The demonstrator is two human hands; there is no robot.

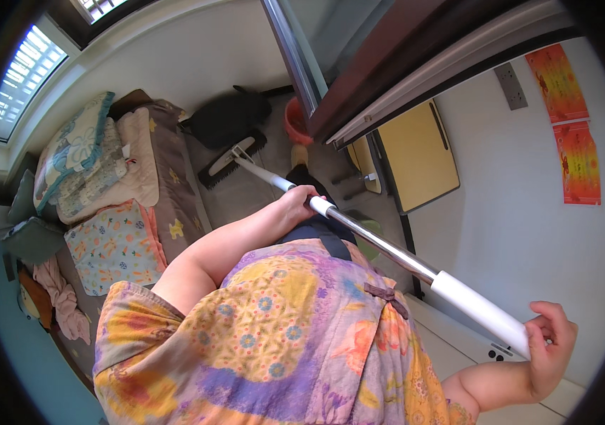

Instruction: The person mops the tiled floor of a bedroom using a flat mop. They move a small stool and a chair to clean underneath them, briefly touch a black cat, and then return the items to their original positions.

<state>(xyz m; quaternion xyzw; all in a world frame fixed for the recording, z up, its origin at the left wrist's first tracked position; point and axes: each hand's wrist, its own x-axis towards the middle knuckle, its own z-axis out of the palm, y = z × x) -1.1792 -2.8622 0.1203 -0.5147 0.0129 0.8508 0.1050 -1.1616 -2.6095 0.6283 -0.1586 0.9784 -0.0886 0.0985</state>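
A floor brush with a long white and chrome handle point(382, 241) runs slantwise across the view. Its wide head point(233, 159), fringed with dark bristles, rests on the grey floor at upper left of centre. My left hand point(302, 204) is wrapped around the lower part of the handle, by a white collar. At the far right, my right hand point(551, 348) holds the top end of the white grip point(480, 308), thumb against it and fingers loosely curled. Below the handle shows a patterned, multicoloured garment point(265, 324) on my body.
At left is a bed with folded quilts point(76, 149) and a carrot-print cloth point(114, 247). A dark bulky item point(230, 119) and a red bucket point(296, 125) stand beyond the brush head. A brown-framed glass door point(366, 79) and a yellow-topped panel point(419, 159) lie to the right.
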